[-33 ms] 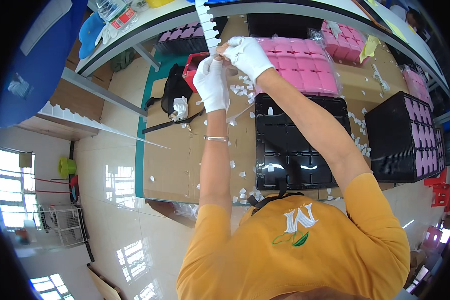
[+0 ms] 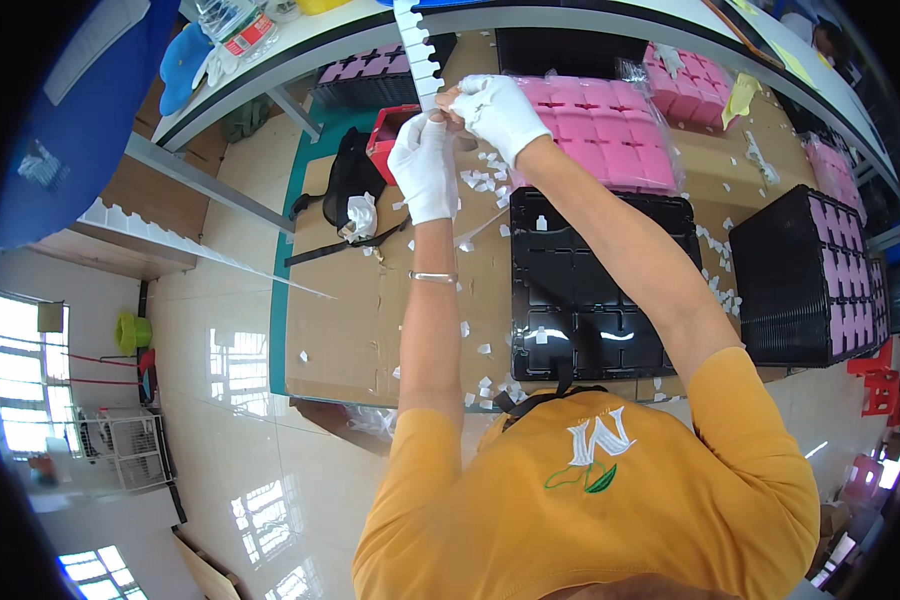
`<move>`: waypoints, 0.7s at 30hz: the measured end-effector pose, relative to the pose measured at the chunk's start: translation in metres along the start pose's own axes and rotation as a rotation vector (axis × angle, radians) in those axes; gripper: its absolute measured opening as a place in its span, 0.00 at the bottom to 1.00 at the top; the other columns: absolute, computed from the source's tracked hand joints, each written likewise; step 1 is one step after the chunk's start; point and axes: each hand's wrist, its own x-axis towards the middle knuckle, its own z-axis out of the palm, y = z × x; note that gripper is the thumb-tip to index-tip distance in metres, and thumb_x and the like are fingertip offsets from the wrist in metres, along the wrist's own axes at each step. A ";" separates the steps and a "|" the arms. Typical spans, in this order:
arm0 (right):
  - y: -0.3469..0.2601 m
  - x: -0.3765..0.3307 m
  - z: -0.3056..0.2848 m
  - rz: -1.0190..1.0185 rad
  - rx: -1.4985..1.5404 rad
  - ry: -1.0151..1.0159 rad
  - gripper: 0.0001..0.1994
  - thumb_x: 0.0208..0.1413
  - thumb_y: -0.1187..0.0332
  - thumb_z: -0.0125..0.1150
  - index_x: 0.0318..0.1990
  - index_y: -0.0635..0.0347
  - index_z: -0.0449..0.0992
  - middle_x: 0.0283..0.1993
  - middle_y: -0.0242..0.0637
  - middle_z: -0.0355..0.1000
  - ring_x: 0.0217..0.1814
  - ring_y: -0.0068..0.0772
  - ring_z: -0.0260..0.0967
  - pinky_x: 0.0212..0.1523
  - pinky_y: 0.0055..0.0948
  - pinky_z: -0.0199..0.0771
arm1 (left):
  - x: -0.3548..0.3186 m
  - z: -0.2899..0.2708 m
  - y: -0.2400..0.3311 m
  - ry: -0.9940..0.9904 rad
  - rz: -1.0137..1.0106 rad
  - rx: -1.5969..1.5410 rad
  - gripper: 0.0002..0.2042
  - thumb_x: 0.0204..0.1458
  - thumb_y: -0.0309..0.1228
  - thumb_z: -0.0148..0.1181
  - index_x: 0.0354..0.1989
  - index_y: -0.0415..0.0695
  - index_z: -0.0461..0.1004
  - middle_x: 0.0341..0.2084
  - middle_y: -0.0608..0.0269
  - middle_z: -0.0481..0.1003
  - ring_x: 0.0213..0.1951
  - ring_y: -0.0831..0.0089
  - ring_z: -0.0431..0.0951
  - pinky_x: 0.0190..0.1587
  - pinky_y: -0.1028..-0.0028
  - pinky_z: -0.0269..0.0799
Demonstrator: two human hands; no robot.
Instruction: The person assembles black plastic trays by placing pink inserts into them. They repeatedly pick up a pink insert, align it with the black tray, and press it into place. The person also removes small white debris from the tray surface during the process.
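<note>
My left hand (image 2: 423, 168), in a white glove with bare fingertips, is closed in a pinch at the lower end of a long white strip with a notched edge (image 2: 417, 48). The strip runs up past the table edge. My right hand (image 2: 500, 115), gloved the same way, meets the left one at the strip's end. Its thumb and fingers are pressed together, and what lies between them is too small to make out. Below the right forearm lies a black plastic tray (image 2: 610, 290) with small white pieces on it. A red box (image 2: 382, 140) stands just left of my left hand.
Pink foam blocks (image 2: 595, 135) in clear wrap lie beyond my right hand. Stacked black trays with pink inserts (image 2: 800, 280) stand at the right. A black strapped bag (image 2: 348, 175) rests on cardboard (image 2: 360, 330) strewn with white scraps. A white-topped table (image 2: 320, 35) crosses overhead.
Both hands have shifted very slightly to the right with the end of the strip. Nothing else visibly differs.
</note>
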 end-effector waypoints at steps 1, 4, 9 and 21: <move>-0.002 0.000 0.002 -0.014 -0.026 0.014 0.11 0.49 0.60 0.61 0.31 0.58 0.79 0.30 0.46 0.77 0.34 0.47 0.75 0.38 0.36 0.74 | 0.001 0.000 -0.001 -0.025 -0.041 -0.079 0.06 0.55 0.24 0.58 0.36 0.34 0.76 0.31 0.65 0.78 0.32 0.82 0.73 0.37 0.81 0.70; -0.012 -0.009 0.011 -0.220 -0.494 0.160 0.09 0.51 0.64 0.61 0.32 0.60 0.79 0.28 0.43 0.76 0.29 0.38 0.73 0.35 0.31 0.72 | 0.000 0.006 -0.005 0.067 0.030 -0.027 0.05 0.55 0.23 0.57 0.36 0.34 0.76 0.30 0.66 0.77 0.32 0.81 0.73 0.38 0.80 0.70; -0.019 -0.021 0.033 -0.461 -0.824 0.279 0.09 0.50 0.63 0.60 0.33 0.58 0.76 0.34 0.44 0.73 0.38 0.47 0.72 0.39 0.39 0.71 | 0.003 0.019 -0.028 0.111 0.163 -0.514 0.05 0.56 0.21 0.56 0.39 0.35 0.74 0.32 0.65 0.77 0.34 0.81 0.73 0.40 0.79 0.70; 0.004 -0.008 -0.003 -0.552 -0.651 0.198 0.08 0.50 0.71 0.63 0.37 0.63 0.75 0.35 0.43 0.72 0.36 0.39 0.72 0.38 0.32 0.71 | 0.019 -0.006 0.023 -0.152 -0.099 -0.033 0.15 0.60 0.38 0.54 0.41 0.37 0.76 0.31 0.67 0.76 0.31 0.83 0.71 0.36 0.81 0.67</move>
